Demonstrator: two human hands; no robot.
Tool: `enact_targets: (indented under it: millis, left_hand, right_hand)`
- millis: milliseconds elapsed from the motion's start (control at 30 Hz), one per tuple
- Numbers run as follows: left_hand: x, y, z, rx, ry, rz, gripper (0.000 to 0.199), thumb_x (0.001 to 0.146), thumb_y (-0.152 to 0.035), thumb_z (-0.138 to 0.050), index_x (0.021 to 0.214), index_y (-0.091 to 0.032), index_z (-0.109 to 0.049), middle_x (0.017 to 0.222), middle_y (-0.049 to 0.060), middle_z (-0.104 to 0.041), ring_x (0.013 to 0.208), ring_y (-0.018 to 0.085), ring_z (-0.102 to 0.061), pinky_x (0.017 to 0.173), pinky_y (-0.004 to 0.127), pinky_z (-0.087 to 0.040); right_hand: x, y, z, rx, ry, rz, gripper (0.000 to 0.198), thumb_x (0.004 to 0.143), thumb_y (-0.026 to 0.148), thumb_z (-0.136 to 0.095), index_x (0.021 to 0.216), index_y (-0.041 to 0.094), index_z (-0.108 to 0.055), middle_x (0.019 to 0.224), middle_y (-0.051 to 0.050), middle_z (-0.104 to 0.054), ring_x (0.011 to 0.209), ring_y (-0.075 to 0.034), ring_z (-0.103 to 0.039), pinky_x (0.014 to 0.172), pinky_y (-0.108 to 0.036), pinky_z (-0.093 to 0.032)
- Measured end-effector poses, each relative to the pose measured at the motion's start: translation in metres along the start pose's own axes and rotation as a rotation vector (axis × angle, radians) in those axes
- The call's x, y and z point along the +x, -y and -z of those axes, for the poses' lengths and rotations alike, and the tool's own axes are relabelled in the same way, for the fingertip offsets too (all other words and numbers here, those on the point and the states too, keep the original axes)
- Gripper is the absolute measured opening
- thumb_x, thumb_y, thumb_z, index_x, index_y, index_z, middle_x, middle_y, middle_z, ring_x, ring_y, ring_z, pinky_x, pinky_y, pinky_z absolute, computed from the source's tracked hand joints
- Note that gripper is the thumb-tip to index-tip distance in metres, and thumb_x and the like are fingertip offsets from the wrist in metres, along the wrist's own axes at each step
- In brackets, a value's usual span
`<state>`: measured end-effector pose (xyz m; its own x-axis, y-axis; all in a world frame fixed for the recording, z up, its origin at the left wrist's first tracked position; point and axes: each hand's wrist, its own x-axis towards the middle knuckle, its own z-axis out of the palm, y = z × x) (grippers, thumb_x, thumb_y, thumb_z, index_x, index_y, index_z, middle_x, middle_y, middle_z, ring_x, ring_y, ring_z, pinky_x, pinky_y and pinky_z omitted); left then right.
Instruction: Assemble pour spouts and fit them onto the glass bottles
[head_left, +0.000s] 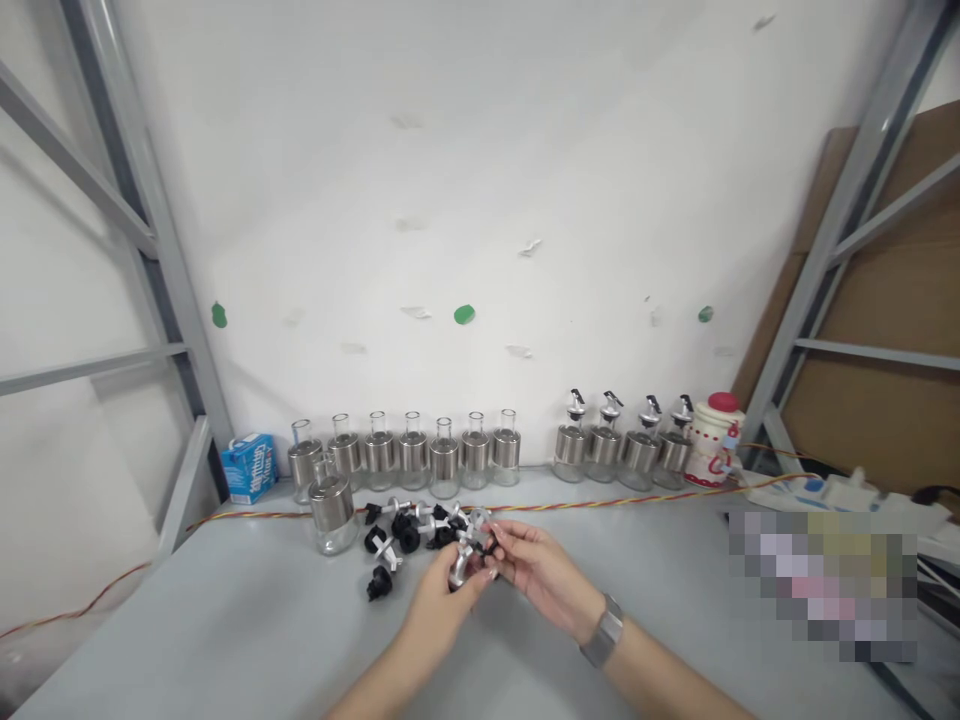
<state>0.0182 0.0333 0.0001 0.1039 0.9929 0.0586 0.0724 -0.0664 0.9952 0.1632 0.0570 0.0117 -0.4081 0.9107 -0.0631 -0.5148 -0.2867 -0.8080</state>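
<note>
Both my hands meet over the front middle of the table around a silver and black pourer spout [463, 567]. My left hand [442, 590] is closed on its silver part, and my right hand [529, 560] pinches the black part near its top. Fingers partly cover the spout. Just left of my hands lies a loose pile of several black and silver pourer spouts [407, 531]. Beyond the pile stands a glass bottle [332, 507] with a steel band and an uncovered neck. Behind it, a row of similar bottles [413, 452] lines the wall, also without spouts.
At the back right, several bottles [604, 447] carry spouts, beside a white and red container [712, 445]. A blue carton [249, 468] stands back left. A twisted red-yellow wire [547, 507] crosses the table. Power strips [847, 495] and a blurred flat item [825, 585] lie right.
</note>
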Motion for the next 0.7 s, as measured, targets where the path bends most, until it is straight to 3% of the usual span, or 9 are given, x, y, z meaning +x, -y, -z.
enact_targets:
  millis: [267,533,700]
  left_hand:
    - [-0.002,0.006,-0.002,0.014,0.068,-0.017,0.019,0.066,-0.033,-0.059,0.073,-0.015,-0.059,0.067,-0.001,-0.049,0.06,0.012,-0.044,0.051,0.02,-0.035]
    - [0.0,-0.003,0.0,-0.083,0.113,0.073,0.032,0.063,-0.047,-0.059,0.064,-0.015,-0.055,0.055,-0.004,-0.048,0.046,0.008,-0.038,0.044,0.02,-0.027]
    - [0.002,-0.002,0.001,-0.106,0.182,0.17,0.039,0.059,-0.053,-0.058,0.062,-0.015,-0.052,0.052,-0.003,-0.049,0.038,0.007,-0.035,0.038,0.02,-0.021]
  right_hand:
    - [0.001,-0.002,-0.004,-0.122,0.011,0.051,0.025,0.06,0.035,-0.07,0.068,0.013,-0.06,0.063,-0.001,-0.056,0.056,-0.01,-0.05,0.058,-0.025,-0.04]
    - [0.008,-0.003,0.003,-0.402,-0.008,0.107,0.031,0.063,0.044,-0.065,0.064,0.014,-0.056,0.056,0.001,-0.054,0.05,-0.011,-0.049,0.051,-0.024,-0.036]
    - [0.009,0.005,0.01,-0.622,0.148,0.141,0.026,0.068,0.04,-0.061,0.077,0.016,-0.056,0.062,0.002,-0.055,0.047,-0.008,-0.044,0.047,-0.022,-0.035]
